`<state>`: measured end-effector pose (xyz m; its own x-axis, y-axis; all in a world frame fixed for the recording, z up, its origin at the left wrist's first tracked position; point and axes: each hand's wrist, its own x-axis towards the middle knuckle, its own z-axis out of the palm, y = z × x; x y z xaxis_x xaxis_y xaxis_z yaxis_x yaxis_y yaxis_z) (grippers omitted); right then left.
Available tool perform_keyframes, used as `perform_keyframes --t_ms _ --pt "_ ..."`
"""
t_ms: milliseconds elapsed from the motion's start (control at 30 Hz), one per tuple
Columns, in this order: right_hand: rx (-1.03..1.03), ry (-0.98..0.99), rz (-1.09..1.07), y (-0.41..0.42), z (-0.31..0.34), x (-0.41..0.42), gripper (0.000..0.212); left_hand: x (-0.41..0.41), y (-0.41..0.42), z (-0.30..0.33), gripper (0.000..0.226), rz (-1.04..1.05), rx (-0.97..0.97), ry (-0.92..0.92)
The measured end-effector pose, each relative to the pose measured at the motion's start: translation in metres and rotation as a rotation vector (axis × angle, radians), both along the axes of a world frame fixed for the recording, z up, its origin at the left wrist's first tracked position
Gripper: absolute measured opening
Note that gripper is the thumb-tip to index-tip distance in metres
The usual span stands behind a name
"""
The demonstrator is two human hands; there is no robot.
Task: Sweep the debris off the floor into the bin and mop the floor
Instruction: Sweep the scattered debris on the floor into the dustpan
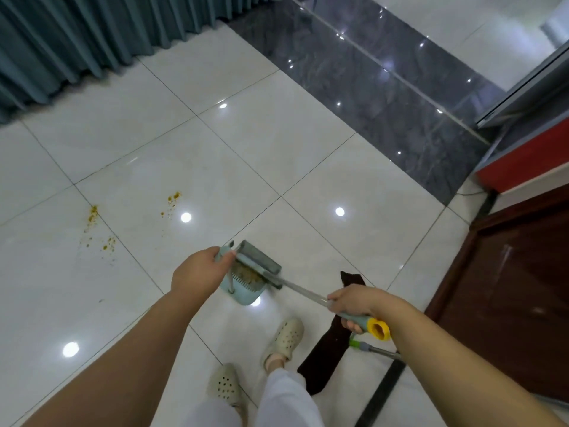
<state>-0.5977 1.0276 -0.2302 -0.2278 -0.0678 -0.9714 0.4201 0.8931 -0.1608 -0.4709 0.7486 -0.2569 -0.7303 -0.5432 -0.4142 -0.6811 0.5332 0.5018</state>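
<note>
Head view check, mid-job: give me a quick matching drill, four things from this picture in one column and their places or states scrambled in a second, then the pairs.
Things:
1. dustpan
2. broom handle
3. yellow crumbs
4. mop

Places or states:
A. scattered on the white tiles, left of the hands
B. gripped by the right hand
C. lying on the floor by the wooden door
D. held at its top edge by the left hand, debris inside

Pairs: 1-D, 2-B, 3-A, 4-C
</note>
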Motion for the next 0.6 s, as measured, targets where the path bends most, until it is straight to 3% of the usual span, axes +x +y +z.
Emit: perform_keyframes --t_ms 167,367,600 --pt "0.006 0.067 -0.01 0.013 0.019 0.016 0.05 0.009 -0.002 0.005 0.042 -0.004 0.029 -0.003" --pt "-0.001 0.134 -0.088 -0.011 -0.001 0.011 0.045 0.033 -0.012 0.006 0.042 0.048 0.03 0.014" --pt "-0.005 0.027 0.034 -0.031 -0.014 0.039 0.038 0.054 -0.018 0.005 0.043 0.034 0.002 -0.028"
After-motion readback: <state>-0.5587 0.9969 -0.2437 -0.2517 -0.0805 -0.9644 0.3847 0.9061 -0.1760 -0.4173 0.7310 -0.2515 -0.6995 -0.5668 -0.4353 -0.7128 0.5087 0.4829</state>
